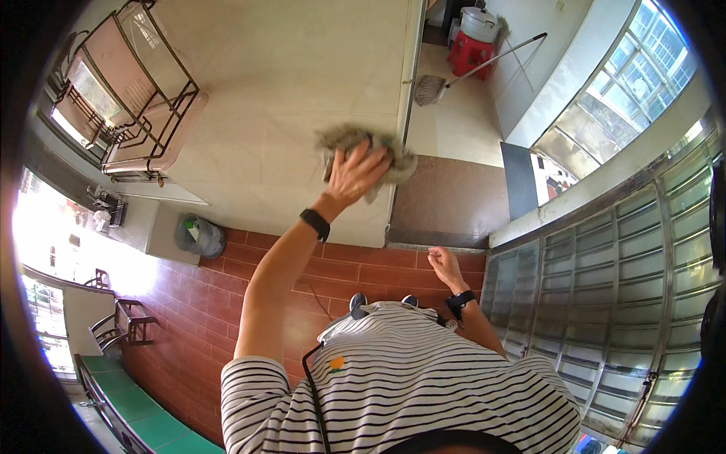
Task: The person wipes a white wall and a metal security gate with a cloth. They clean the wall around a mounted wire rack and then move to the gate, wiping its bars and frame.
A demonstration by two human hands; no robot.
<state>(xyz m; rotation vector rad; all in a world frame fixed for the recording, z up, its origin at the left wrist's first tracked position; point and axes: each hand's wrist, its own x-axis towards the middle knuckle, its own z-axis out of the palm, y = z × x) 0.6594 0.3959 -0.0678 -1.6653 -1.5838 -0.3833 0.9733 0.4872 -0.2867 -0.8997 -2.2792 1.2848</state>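
Note:
My left hand [358, 173] presses a grey-brown cloth rag [400, 164] flat against the cream tiled wall [272, 85], close to the wall's right edge by the doorway. The rag is crumpled and blurred, and its lower corner hangs below my palm. Lower down, my right hand [445, 267] hangs in front of my body with its fingers loosely curled and nothing seen in them. Both wrists wear black bands.
A metal rack [147, 108] juts from the wall at upper left. Below it stands a plastic bucket [198, 235] on the red-brown tile floor [227, 318]. Through the doorway are a mop [431, 91] and a red stool [471, 54] bearing a pot. A barred glass door [584, 284] is at right.

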